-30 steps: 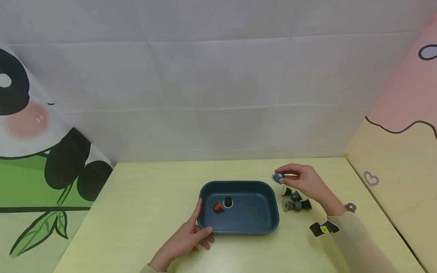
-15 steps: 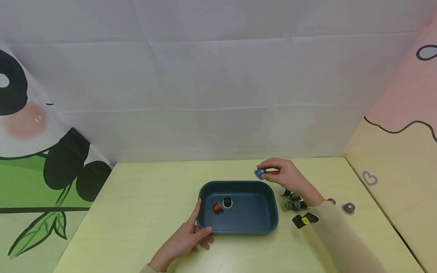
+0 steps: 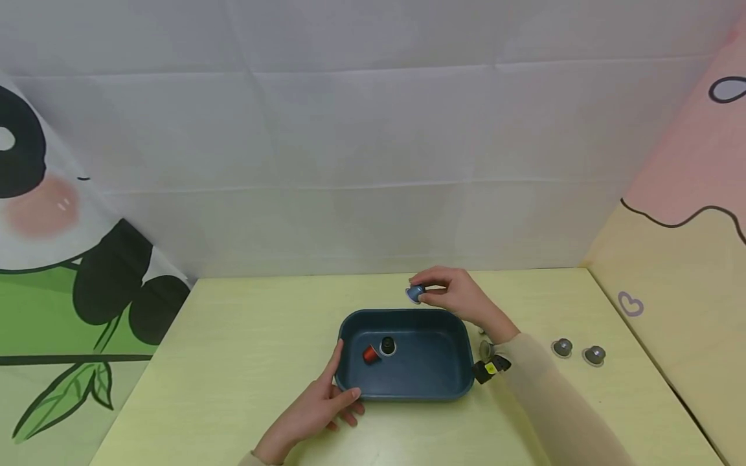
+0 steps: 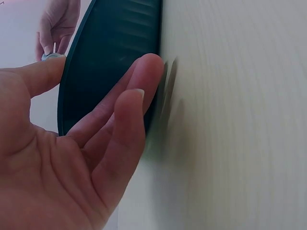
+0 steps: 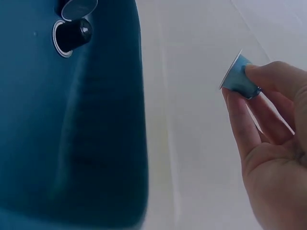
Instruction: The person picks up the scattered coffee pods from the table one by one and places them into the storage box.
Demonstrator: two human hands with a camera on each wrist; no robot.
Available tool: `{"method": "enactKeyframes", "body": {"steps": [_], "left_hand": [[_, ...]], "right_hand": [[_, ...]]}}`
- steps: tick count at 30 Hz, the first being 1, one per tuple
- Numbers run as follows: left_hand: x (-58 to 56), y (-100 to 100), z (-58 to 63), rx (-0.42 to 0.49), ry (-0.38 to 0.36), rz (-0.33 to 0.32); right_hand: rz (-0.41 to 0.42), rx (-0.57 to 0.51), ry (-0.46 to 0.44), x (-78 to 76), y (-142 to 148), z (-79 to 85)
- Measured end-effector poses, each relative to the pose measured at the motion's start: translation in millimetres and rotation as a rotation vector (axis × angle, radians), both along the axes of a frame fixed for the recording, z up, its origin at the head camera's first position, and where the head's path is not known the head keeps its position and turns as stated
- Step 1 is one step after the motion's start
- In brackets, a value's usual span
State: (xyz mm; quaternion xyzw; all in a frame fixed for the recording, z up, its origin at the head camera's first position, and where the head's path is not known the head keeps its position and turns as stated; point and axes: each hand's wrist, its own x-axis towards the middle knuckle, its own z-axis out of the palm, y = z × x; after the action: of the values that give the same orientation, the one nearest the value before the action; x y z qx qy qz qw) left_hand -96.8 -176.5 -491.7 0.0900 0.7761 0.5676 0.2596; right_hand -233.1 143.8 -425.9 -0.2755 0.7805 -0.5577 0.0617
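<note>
Pale table (image 3: 250, 336), blue capsule (image 3: 415, 294) pinched

From here I see the right hand (image 3: 457, 294) clamp it between thumb and fingers, apart from the dark blue tray (image 3: 434, 366), near its far rim. The left hand (image 3: 317, 402) touches the near-left corner, digits apart; a red capsule (image 3: 370, 355) lies inside.

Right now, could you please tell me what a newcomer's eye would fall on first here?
Probably the dark blue tray on the pale table, with a red capsule and a dark capsule towards its left side. Then the blue capsule pinched in the right hand, beyond the tray's far rim.
</note>
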Motion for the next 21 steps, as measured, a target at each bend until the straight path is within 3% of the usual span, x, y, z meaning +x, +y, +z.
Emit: {"method": "enactKeyframes", "body": {"steps": [10, 17, 21], "left_hand": [[0.0, -1, -0.6, -0.003, 0.004, 0.005], [0.5, -1, 0.3, -0.003, -0.001, 0.006], [0.4, 0, -0.3, -0.004, 0.001, 0.004]], "right_hand": [[0.004, 0.004, -0.064, -6.0, -17, -16.2], [0.034, -0.063, -0.057, -9.8, -26, -24.7], [0.043, -0.091, -0.095, -10.1, -29, -30.3]]}}
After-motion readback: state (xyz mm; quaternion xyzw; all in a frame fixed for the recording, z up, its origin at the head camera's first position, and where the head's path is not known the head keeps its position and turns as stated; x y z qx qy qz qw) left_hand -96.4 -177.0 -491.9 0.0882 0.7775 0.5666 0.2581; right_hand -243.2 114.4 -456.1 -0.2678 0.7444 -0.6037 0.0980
